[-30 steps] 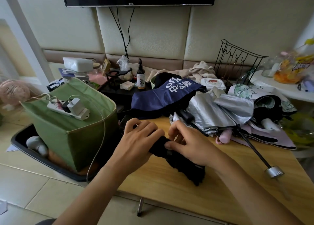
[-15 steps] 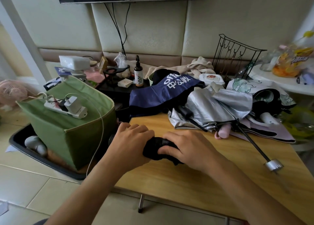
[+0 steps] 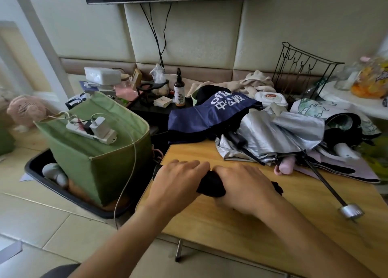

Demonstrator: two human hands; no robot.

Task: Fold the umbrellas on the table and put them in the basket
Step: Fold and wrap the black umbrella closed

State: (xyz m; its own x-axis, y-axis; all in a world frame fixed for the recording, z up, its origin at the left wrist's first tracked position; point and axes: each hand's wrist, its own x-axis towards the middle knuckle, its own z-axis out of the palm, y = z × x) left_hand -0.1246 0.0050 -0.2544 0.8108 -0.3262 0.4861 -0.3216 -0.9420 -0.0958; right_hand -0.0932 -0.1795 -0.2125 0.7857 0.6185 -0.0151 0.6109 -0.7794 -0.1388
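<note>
Hands: left hand (image 3: 178, 181) and right hand (image 3: 245, 185) lie side by side over a black umbrella (image 3: 211, 183) at the near left part of the table (image 3: 231, 225), knuckles up.
Left hand: fingers curled down over the left end of the black umbrella, gripping it; a dark rounded end pokes out past the hand at the table's left edge.
Right hand: fingers wrapped over the umbrella's bundled cloth, holding it; a scrap of black cloth shows beyond the hand on its right.
Black umbrella: collapsed and bunched, lying across the table between and under the two hands, only its middle in plain sight.
Blue umbrella (image 3: 210, 114): unfolded cloth with white lettering, heaped at the far left corner of the table.
Silver umbrella (image 3: 279, 135): crumpled open behind the hands, its thin rod running down to the right and ending in a silver cap (image 3: 351, 211) near the table's right edge.
Pink handle (image 3: 285, 167): just beside the silver cloth, resting on the table.
More umbrellas: a pale printed one (image 3: 315, 108) and a lilac one (image 3: 346, 168) are piled at the far right, overlapping each other.
Basket (image 3: 100, 164): green cloth bin standing on the floor left of the table, inside a black tray (image 3: 69, 196).
Power strip (image 3: 92, 131): white, lying across the basket's open top with a charger plugged in and a cable hanging down the front.
Background: a small bottle (image 3: 179, 91) and a wire rack (image 3: 302, 67) stand by the padded wall.
</note>
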